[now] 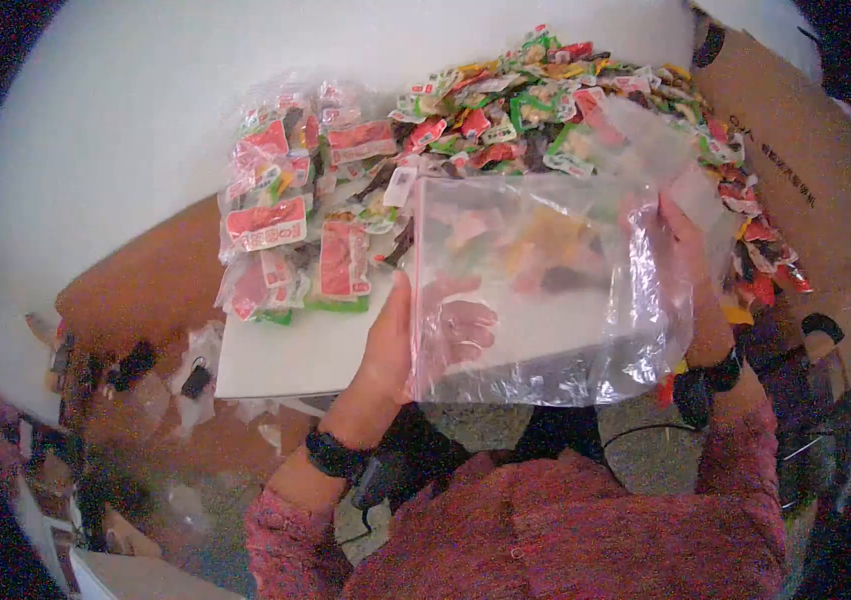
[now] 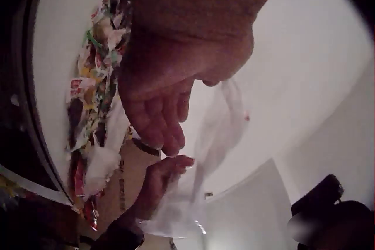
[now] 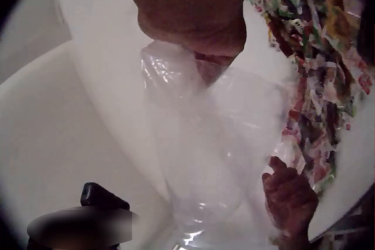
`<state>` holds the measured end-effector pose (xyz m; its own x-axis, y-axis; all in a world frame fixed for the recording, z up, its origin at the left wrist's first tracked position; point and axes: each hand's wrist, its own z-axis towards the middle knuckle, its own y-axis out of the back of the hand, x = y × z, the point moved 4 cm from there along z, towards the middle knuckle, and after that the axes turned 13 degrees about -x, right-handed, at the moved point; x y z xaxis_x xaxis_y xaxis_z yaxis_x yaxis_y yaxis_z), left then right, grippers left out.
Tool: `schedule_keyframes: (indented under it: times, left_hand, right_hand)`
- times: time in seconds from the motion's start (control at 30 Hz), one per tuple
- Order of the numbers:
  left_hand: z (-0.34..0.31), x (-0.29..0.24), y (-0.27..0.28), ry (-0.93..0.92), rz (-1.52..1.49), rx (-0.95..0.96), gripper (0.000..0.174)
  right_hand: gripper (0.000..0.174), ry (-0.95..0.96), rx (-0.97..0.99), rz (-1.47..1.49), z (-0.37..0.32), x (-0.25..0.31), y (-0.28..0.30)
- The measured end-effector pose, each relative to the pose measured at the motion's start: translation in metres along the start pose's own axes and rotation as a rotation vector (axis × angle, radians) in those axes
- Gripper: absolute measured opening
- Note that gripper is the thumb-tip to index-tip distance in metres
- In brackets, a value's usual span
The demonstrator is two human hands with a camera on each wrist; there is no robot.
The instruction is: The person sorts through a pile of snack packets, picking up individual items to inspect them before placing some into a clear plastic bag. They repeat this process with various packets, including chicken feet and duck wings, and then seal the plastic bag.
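A clear plastic zip bag (image 1: 536, 290) with a pink strip along its left edge hangs spread out above the white table. My right hand (image 1: 681, 235) grips its right side; in the right wrist view the film bunches at the thumb of that hand (image 3: 214, 65). At the pink edge is my left hand (image 1: 391, 335), its thumb outside and its loosely bent fingers showing through the film. The left wrist view has this hand (image 2: 161, 97) with fingers extended and apart from the thumb, the bag (image 2: 220, 124) beside it.
Behind the bag lies a large heap of small snack packets (image 1: 506, 110). Filled clear bags of packets (image 1: 271, 215) stand at the left of the table (image 1: 276, 360). A cardboard box (image 1: 796, 160) is on the right, and brown cardboard (image 1: 151, 260) lies at left.
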<state>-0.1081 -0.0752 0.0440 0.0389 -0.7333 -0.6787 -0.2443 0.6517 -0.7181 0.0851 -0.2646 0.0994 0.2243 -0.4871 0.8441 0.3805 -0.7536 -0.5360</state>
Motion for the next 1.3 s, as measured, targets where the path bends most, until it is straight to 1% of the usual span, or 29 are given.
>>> schedule_keyframes:
  times: [0.03, 0.07, 0.13, 0.17, 0.23, 0.27, 0.33, 0.37, 0.4, 0.43, 0.47, 0.53, 0.6, 0.63, 0.67, 0.73, 0.77, 0.83, 0.87, 0.93, 0.97, 1.03, 1.07, 1.13, 1.17, 1.23, 1.27, 1.3]
  left_hand:
    - [-0.004, 0.002, 0.005, 0.007, -0.049, -0.018, 0.059]
    - [-0.006, 0.003, 0.010, 0.011, -0.043, -0.033, 0.059]
    - [-0.009, 0.005, 0.025, -0.014, 0.178, -0.255, 0.047]
    - [-0.010, 0.005, 0.031, -0.011, 0.185, -0.262, 0.047]
    - [-0.013, -0.002, 0.039, -0.254, 0.814, -0.294, 0.033]
    - [-0.015, -0.004, 0.042, -0.250, 0.822, -0.296, 0.033]
    - [-0.020, -0.010, 0.029, -0.283, 1.276, -0.251, 0.019]
    - [-0.021, -0.012, 0.024, -0.269, 1.284, -0.244, 0.019]
    - [-0.023, -0.013, 0.014, -0.399, 1.586, -0.167, 0.017]
    - [-0.024, -0.012, 0.004, -0.539, 1.881, -0.073, 0.015]
    - [-0.022, -0.011, 0.000, -0.530, 1.886, -0.055, 0.015]
    - [-0.022, -0.008, -0.012, -0.633, 1.889, 0.042, 0.014]
    - [-0.020, -0.008, -0.024, -0.643, 1.906, 0.093, 0.014]
    - [-0.020, -0.007, -0.029, -0.663, 1.919, 0.132, 0.013]
    - [-0.019, -0.007, -0.033, -0.659, 1.925, 0.141, 0.013]
    - [-0.019, -0.007, -0.040, -0.728, 1.980, 0.195, 0.010]
    - [-0.019, -0.007, -0.042, -0.725, 1.983, 0.199, 0.010]
    - [-0.019, -0.005, -0.046, -0.816, 2.054, 0.221, 0.019]
    - [-0.018, -0.003, -0.045, -0.812, 2.056, 0.225, 0.019]
    - [-0.019, -0.003, -0.044, -0.942, 1.947, 0.162, 0.029]
    - [-0.019, -0.002, -0.045, -0.937, 1.949, 0.168, 0.029]
    - [-0.015, 0.000, -0.043, -0.763, 1.911, 0.129, 0.032]
    - [-0.014, 0.001, -0.044, -0.758, 1.912, 0.136, 0.032]
    - [-0.011, 0.003, -0.044, -0.751, 1.900, 0.142, 0.035]
    - [-0.010, 0.004, -0.043, -0.747, 1.901, 0.147, 0.035]
    - [-0.008, 0.004, -0.040, -0.827, 1.868, 0.112, 0.033]
    - [-0.007, 0.006, -0.037, -0.825, 1.869, 0.113, 0.033]
    - [-0.007, 0.006, -0.036, -0.858, 1.775, 0.088, 0.029]
  right_hand:
    - [0.024, -0.185, 0.028, 0.183, -0.001, -0.013, 0.006]
    - [0.024, -0.198, 0.027, 0.194, 0.002, -0.027, 0.011]
    - [0.024, -0.126, -0.094, 0.168, 0.006, -0.047, 0.024]
    - [0.024, -0.132, -0.095, 0.176, 0.003, -0.048, 0.029]
    - [0.033, -0.135, 0.538, -0.273, -0.020, -0.048, 0.014]
    - [0.033, -0.137, 0.536, -0.264, -0.028, -0.044, 0.012]
    - [0.035, 0.425, 0.705, -1.129, -0.051, -0.036, -0.008]
    - [0.028, 0.849, 0.671, -1.186, -0.058, -0.029, -0.017]
    - [0.028, 0.838, 0.656, -1.184, -0.059, -0.029, -0.021]
    - [0.025, 0.977, 0.644, -1.176, -0.062, -0.024, -0.029]
    - [0.022, 1.117, 0.630, -1.167, -0.068, -0.020, -0.036]
    - [0.021, 1.094, 0.629, -1.171, -0.077, -0.027, -0.048]
    - [0.022, 0.940, 0.757, -1.205, -0.080, -0.045, -0.053]
    - [0.020, 0.896, 0.758, -1.199, -0.078, -0.054, -0.054]
    - [0.020, 0.894, 0.748, -1.196, -0.077, -0.056, -0.055]
    - [0.022, 0.479, 0.984, -1.308, -0.072, -0.074, -0.055]
    - [0.022, 0.478, 0.980, -1.304, -0.071, -0.074, -0.054]
    - [0.025, 0.197, 1.021, -1.195, -0.070, -0.081, -0.051]
    - [0.025, 0.195, 1.018, -1.191, -0.071, -0.082, -0.049]
    - [0.027, -0.191, 0.862, -0.929, -0.071, -0.089, -0.040]
    - [0.027, -0.193, 0.858, -0.924, -0.070, -0.092, -0.037]
    - [0.025, -0.341, 0.845, -0.766, -0.071, -0.099, -0.033]
    - [0.025, -0.343, 0.839, -0.762, -0.070, -0.099, -0.033]
    - [0.025, -0.258, 0.932, -0.906, -0.070, -0.100, -0.035]
    - [0.025, -0.260, 0.928, -0.902, -0.069, -0.101, -0.033]
    - [0.027, -0.165, 0.933, -0.928, -0.065, -0.104, -0.032]
    - [0.027, -0.166, 0.932, -0.925, -0.063, -0.107, -0.031]
    - [0.028, -0.059, 0.927, -0.957, -0.060, -0.107, -0.030]
